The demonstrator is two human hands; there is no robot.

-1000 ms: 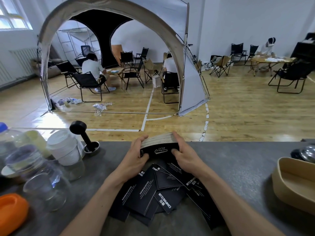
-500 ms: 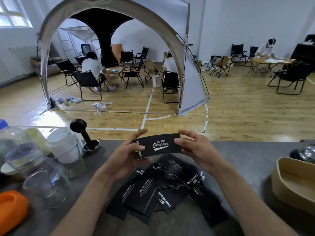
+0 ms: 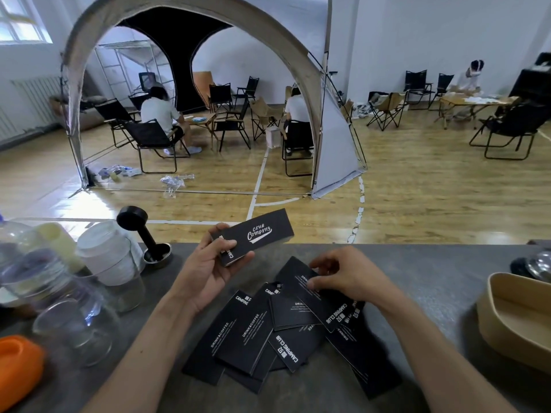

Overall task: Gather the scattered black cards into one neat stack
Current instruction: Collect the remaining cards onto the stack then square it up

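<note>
Orange object (image 3: 18, 371): lay at the far left edge of the grey surface (image 3: 432, 278), well left of the scattered cards.
Clear glass jars (image 3: 71, 320): stood left of the scattered cards, just in front of a white lidded cup (image 3: 111, 251).
Black tamper (image 3: 146, 236): stood upright behind and left of the scattered cards, near the surface's far edge.
Left hand (image 3: 208, 269): raised above the surface, behind and left of the scattered cards; its grip was clamped on the gathered stack, thumb lying across the top card.
Gathered stack (image 3: 253, 236): black cards held together, tilted, top face printed "Club Camping", clear of the surface.
Scattered cards (image 3: 268, 326): black, overlapping in a loose fan flat on the surface, between the two forearms.
Right hand (image 3: 348, 275): down at the far right part of the scattered cards, fingers curled, fingertips (image 3: 313, 283) pinching one card's edge.
Tan tray (image 3: 518, 317): sat well right of the scattered cards, at the surface's right edge.
</note>
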